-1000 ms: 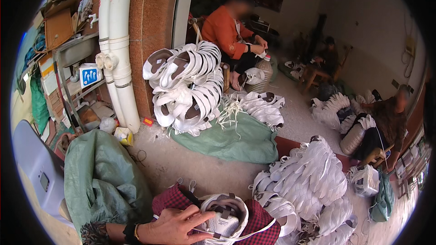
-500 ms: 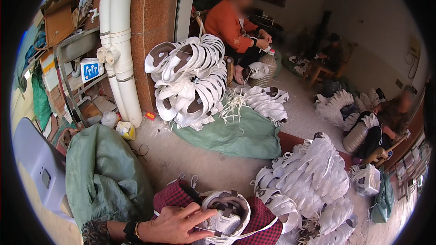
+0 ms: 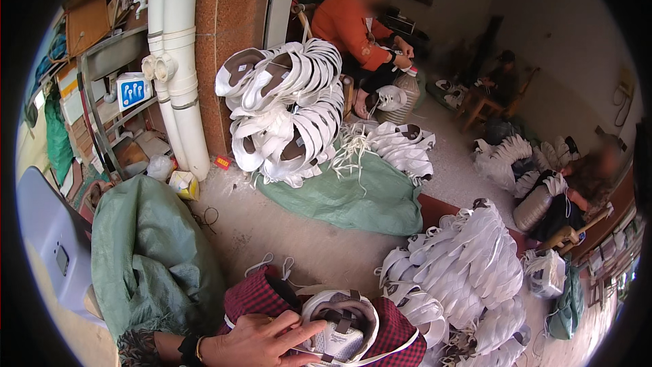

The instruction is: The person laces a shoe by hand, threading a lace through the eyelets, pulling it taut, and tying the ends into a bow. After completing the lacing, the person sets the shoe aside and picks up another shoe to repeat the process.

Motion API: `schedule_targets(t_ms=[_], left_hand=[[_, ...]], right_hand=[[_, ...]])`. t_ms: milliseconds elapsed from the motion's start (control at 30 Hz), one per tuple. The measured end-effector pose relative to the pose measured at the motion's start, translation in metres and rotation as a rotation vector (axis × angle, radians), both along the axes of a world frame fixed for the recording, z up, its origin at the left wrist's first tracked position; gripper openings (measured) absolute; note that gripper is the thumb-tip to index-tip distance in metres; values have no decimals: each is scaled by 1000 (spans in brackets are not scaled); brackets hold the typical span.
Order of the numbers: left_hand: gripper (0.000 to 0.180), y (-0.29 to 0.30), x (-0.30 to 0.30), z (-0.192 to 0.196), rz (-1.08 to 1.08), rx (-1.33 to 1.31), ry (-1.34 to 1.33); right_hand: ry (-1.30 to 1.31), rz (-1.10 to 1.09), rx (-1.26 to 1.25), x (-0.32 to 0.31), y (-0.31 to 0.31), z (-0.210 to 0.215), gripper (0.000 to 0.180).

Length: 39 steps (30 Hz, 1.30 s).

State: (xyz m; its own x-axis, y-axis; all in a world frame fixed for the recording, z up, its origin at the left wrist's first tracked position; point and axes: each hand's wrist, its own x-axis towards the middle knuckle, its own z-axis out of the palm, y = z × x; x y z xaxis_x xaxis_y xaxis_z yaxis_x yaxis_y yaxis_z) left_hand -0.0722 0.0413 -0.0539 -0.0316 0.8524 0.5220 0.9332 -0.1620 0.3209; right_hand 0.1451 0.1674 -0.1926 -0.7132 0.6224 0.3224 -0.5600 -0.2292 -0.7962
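Observation:
A white and grey shoe upper (image 3: 343, 342) with brown straps lies at the bottom middle, its opening facing up. My left hand (image 3: 261, 341) comes in from the lower left and grips its left edge, index finger stretched along the tongue and thumb lower down. From the upper, a white lace (image 3: 390, 357) runs to the right over red-and-black checked fabric (image 3: 401, 323). My right hand is out of view.
A heap of white shoe uppers (image 3: 468, 258) lies close on the right. Ahead, stacked uppers (image 3: 299, 88) stand by a green sheet (image 3: 353, 197). A green sack (image 3: 149, 258) and grey chair (image 3: 51, 231) are at left. A person in orange (image 3: 350, 27) sits beyond.
The whole view has shifted slightly. My left hand stays on the shoe upper in nearly the same grip, its fingers a little shifted. The person in orange has moved their hands slightly.

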Motion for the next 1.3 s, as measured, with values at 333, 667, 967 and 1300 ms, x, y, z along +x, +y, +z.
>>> schedule_targets(t_ms=[333, 667, 967, 1300], left_hand=[[67, -10, 3, 6, -4, -113, -139], [72, -11, 2, 9, -35, -103, -142], [72, -10, -1, 9, -28, -78, -106], [75, -12, -2, 6, -54, -57, -138]], right_hand=[[-129, 32, 63, 29, 7, 3, 57], [-212, 103, 109, 45, 9, 0, 56], [-287, 161, 165, 58, 18, 2, 56], [-405, 203, 221, 90, 17, 12, 55]])
